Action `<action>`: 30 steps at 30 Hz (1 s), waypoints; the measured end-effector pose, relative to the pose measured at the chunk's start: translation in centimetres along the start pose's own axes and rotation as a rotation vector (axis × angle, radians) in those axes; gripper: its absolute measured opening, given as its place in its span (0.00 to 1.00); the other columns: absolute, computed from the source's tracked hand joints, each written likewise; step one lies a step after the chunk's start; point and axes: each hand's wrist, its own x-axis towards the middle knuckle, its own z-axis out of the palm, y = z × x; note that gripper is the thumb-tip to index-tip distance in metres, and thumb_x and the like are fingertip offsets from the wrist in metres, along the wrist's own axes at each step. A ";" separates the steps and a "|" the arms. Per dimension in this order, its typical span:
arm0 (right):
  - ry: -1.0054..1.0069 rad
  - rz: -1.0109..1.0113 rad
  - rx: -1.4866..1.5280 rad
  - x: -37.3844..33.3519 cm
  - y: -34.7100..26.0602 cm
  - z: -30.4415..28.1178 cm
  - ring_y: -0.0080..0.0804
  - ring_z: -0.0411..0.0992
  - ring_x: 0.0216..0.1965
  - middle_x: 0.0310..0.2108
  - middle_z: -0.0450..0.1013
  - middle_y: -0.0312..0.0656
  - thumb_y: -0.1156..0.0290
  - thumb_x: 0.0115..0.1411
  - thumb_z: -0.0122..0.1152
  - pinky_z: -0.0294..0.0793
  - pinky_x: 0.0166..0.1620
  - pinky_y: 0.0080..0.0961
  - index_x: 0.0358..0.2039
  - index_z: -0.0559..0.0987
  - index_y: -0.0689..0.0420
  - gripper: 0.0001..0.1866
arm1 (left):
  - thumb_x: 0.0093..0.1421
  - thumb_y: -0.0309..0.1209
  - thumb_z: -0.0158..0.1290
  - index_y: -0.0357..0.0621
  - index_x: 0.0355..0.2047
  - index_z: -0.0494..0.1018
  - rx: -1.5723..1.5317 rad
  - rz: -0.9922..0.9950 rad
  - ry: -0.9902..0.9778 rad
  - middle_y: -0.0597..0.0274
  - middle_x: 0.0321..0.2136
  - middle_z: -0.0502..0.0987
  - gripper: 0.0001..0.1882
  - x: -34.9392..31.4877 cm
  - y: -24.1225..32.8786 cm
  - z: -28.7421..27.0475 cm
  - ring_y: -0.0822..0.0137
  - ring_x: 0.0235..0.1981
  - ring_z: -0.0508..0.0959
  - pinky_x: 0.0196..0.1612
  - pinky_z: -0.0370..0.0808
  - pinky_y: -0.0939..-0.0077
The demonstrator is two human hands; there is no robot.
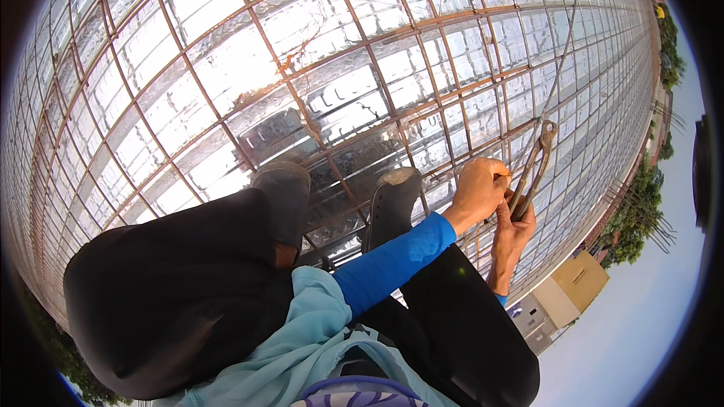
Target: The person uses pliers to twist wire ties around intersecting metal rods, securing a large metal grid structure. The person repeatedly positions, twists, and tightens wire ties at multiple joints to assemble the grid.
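My right hand (513, 238) is wrapped round the handles of a pair of end-cutting pincers (538, 167). Their rounded jaws point away from me, over the steel rebar mesh (351, 11). Close beside it, my left hand (477, 190) is closed, with the fingertips bent together against the right thumb and handles. Whatever its fingers pinch is hidden. A long thin dark wire (563, 53) runs over the mesh from the far side down to near the pincers' jaws. Blue sleeve covers my left forearm.
Rusty bars cross in a wide grid above shiny ribbed metal sheeting (207, 22). My dark shoes (394, 200) stand on the mesh in front of me. Beyond the right edge are trees (637, 222), protruding bars and a beige building (579, 284).
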 end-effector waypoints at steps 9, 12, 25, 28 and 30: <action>-0.058 -0.061 -0.031 1.2 -3.8 2.3 0.22 0.79 0.40 0.39 0.83 0.41 0.72 0.67 0.71 0.78 0.47 0.23 0.47 0.81 0.64 0.13 | 0.63 0.24 0.59 0.27 0.37 0.83 -0.592 -0.210 0.226 0.53 0.24 0.84 0.09 1.1 -1.0 0.5 0.69 0.24 0.84 0.26 0.78 0.72; -0.065 -0.075 -0.146 1.6 -4.1 2.0 0.23 0.80 0.41 0.38 0.84 0.42 0.70 0.67 0.71 0.77 0.47 0.22 0.47 0.81 0.63 0.13 | 0.63 0.26 0.59 0.29 0.37 0.83 -0.349 -0.102 0.128 0.52 0.24 0.84 0.10 1.5 -0.3 -0.2 0.68 0.23 0.84 0.26 0.78 0.70; -0.152 0.060 0.190 3.2 -3.9 -0.2 0.17 0.71 0.31 0.32 0.77 0.31 0.70 0.63 0.75 0.71 0.37 0.18 0.42 0.80 0.61 0.13 | 0.64 0.31 0.64 0.36 0.40 0.84 0.123 0.288 -0.133 0.53 0.31 0.84 0.10 3.0 1.8 -2.7 0.66 0.28 0.80 0.33 0.74 0.70; -0.189 0.066 0.132 3.7 -3.3 -0.5 0.17 0.71 0.32 0.32 0.77 0.30 0.71 0.61 0.77 0.70 0.37 0.18 0.40 0.80 0.60 0.13 | 0.64 0.31 0.64 0.34 0.40 0.84 0.087 0.258 -0.178 0.54 0.31 0.85 0.11 3.9 0.6 -2.9 0.70 0.28 0.79 0.33 0.74 0.71; -0.183 0.045 0.144 3.7 -3.2 -0.2 0.16 0.68 0.29 0.30 0.74 0.28 0.70 0.60 0.78 0.67 0.34 0.17 0.39 0.81 0.60 0.14 | 0.64 0.31 0.65 0.34 0.40 0.84 0.071 0.229 -0.224 0.55 0.32 0.85 0.11 4.3 -0.1 -3.2 0.73 0.29 0.79 0.33 0.75 0.72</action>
